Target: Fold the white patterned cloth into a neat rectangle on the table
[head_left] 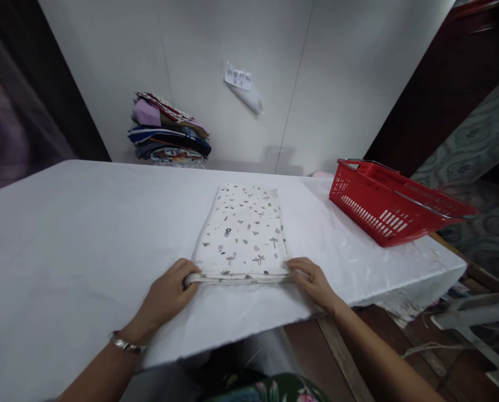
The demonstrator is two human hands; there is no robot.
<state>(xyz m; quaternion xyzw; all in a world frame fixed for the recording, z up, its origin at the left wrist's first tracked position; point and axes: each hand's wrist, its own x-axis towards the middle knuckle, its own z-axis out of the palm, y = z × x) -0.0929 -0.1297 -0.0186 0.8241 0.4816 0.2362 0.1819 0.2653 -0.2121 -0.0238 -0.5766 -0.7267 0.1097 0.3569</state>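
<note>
A white-draped surface (65,234) spans your view, with a pale panelled wall (337,84) behind it and dark room to either side. At the back left, a stack of folded clothes (169,131) sits against the wall, well apart from your hands. A paper note (238,78) hangs on the wall further right. Your left hand (168,293), bracelet (126,343) at the wrist, has its grip clamped on the near left corner of the cloth (243,229). That printed cloth lies folded flat mid-surface, its near edge by the surface's front. Your right hand (314,282) grips the near right corner, fingers pinched on it. A red basket (383,204) stands on the surface's right end, near the cloth but not touching.
</note>
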